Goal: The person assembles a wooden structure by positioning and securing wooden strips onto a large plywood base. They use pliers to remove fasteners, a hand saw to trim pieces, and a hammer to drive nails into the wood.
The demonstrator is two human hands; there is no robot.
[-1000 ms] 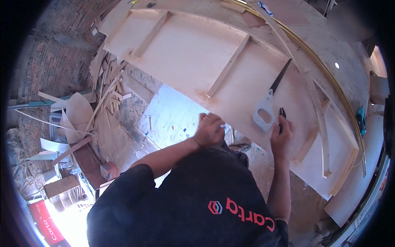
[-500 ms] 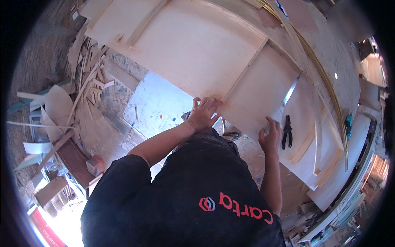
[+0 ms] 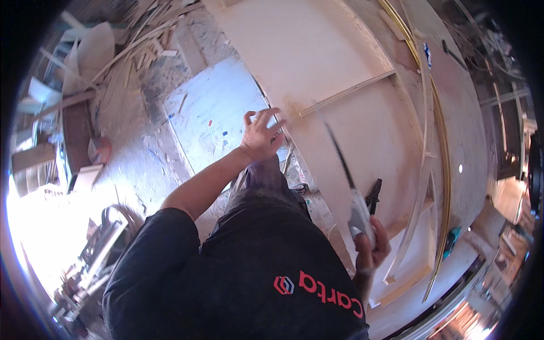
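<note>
My right hand [image 3: 374, 246] is closed around the grey handle of a narrow handsaw [image 3: 340, 154]. Its dark toothed blade points away from me over the pale wooden panel [image 3: 340, 51], with motion blur around the handle. Beside the saw, black-handled pliers [image 3: 373, 194] lie on the panel. My left hand [image 3: 263, 133] is by the panel's near left edge, fingers spread and bent, with nothing visible in it. Ahead of the saw, a thin wooden strip [image 3: 345, 94] crosses the panel.
Long wooden strips and yellow-edged lengths [image 3: 443, 153] curve along the right side. A white board [image 3: 212, 105] lies on the floor at left, with wood offcuts [image 3: 150, 54] beyond it. A teal tool [image 3: 451, 241] sits at far right.
My right hand has taken hold of the saw and drawn it back toward me. My left hand has lifted from the panel's edge and shifted left. The view has turned.
</note>
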